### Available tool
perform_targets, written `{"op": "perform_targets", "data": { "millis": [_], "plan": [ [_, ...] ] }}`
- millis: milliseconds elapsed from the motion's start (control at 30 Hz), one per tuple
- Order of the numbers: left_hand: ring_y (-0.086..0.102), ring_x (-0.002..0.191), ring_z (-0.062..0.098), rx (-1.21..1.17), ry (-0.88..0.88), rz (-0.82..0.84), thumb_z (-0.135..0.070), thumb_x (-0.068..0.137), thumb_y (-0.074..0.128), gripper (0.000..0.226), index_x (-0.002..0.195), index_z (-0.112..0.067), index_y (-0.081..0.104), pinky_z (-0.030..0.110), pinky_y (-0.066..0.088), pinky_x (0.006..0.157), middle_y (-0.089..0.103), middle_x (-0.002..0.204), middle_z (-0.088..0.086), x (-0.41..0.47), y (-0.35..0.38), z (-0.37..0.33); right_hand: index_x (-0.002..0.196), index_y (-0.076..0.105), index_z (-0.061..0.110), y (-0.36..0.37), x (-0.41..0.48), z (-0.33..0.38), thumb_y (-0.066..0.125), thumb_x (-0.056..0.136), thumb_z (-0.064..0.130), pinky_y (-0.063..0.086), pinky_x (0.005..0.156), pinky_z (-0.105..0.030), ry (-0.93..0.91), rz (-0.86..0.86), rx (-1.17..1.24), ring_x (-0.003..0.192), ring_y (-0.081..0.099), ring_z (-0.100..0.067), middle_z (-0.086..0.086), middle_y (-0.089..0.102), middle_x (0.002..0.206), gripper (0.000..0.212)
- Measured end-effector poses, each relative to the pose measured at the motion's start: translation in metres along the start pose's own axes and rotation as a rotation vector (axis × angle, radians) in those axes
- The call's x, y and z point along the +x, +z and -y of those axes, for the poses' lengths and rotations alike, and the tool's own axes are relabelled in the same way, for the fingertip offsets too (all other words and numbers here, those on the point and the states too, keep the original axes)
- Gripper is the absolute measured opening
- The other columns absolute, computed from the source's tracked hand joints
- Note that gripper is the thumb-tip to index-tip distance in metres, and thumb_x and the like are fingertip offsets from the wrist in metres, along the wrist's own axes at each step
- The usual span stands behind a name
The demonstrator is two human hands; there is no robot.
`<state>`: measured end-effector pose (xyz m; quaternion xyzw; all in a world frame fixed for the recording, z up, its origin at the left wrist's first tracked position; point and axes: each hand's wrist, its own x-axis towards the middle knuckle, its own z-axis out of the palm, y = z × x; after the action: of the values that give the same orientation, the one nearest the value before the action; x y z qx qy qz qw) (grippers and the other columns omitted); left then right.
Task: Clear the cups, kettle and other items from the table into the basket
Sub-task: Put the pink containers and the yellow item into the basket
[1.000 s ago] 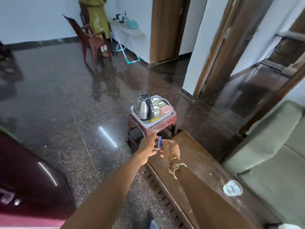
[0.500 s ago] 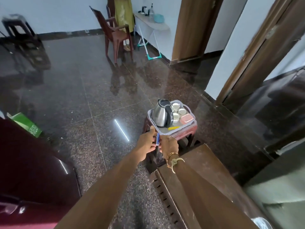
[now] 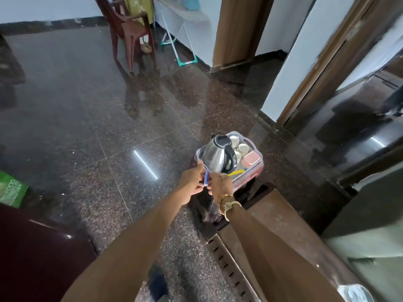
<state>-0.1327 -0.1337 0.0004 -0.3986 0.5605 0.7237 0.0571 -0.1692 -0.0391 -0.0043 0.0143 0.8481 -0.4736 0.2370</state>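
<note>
A pale plastic basket [image 3: 253, 142] stands on a low maroon stool [image 3: 250, 171]. Inside it are a steel kettle [image 3: 214, 156] with a black handle, several white cups [image 3: 242, 147], a pink-lidded box [image 3: 251, 159] and a yellow stick-like item [image 3: 236, 172]. Both hands meet just in front of the basket's near-left corner. My left hand [image 3: 192, 182] and my right hand [image 3: 220, 184] pinch a small blue object [image 3: 206, 177] held upright between them. The brown wooden table [image 3: 272, 225] runs below my right forearm.
A clear round thing [image 3: 355, 293] lies at the table's near end. A grey-green sofa [image 3: 375, 247] borders the table on the right. Dark polished floor spreads left, with a maroon chair [image 3: 128, 29] far back, a green packet [image 3: 12, 188] at left and a dark maroon surface [image 3: 39, 253] near left.
Both hands carried the blue object forward from above the table's far end to the basket's near corner. My view swung leftward and closer to the stool.
</note>
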Motion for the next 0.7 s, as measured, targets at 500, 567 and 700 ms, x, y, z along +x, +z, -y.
{"op": "perform_targets", "data": {
  "millis": [500, 567, 700],
  "plan": [
    [0.069, 0.092, 0.021, 0.057, -0.037, 0.101, -0.06, 0.096, 0.046, 0.055, 0.114, -0.012, 0.067, 0.03, 0.055, 0.071, 0.072, 0.102, 0.008, 0.085, -0.02, -0.058, 0.084, 0.074, 0.006, 0.025, 0.071, 0.047, 0.049, 0.092, 0.028, 0.055, 0.085, -0.05, 0.075, -0.134, 0.057, 0.086, 0.068, -0.038, -0.017, 0.073, 0.084, 0.034],
    [0.068, 0.094, 0.022, 0.066, -0.03, 0.102, -0.059, 0.096, 0.046, 0.055, 0.117, -0.012, 0.066, 0.032, 0.056, 0.076, 0.071, 0.105, 0.008, 0.096, -0.012, -0.068, 0.082, 0.074, 0.006, 0.021, 0.087, 0.051, 0.05, 0.091, 0.029, 0.055, 0.085, -0.047, 0.083, -0.146, 0.079, 0.087, 0.068, -0.037, -0.016, 0.073, 0.083, 0.034],
    [0.067, 0.09, 0.019, 0.128, 0.004, 0.123, -0.058, 0.096, 0.046, 0.054, 0.117, -0.012, 0.066, 0.031, 0.055, 0.077, 0.07, 0.101, 0.005, 0.119, 0.014, -0.097, 0.087, 0.076, 0.007, -0.002, 0.123, 0.062, 0.046, 0.092, 0.027, 0.054, 0.087, -0.047, 0.063, -0.15, 0.072, 0.088, 0.068, -0.035, -0.014, 0.074, 0.089, 0.036]
  ]
}}
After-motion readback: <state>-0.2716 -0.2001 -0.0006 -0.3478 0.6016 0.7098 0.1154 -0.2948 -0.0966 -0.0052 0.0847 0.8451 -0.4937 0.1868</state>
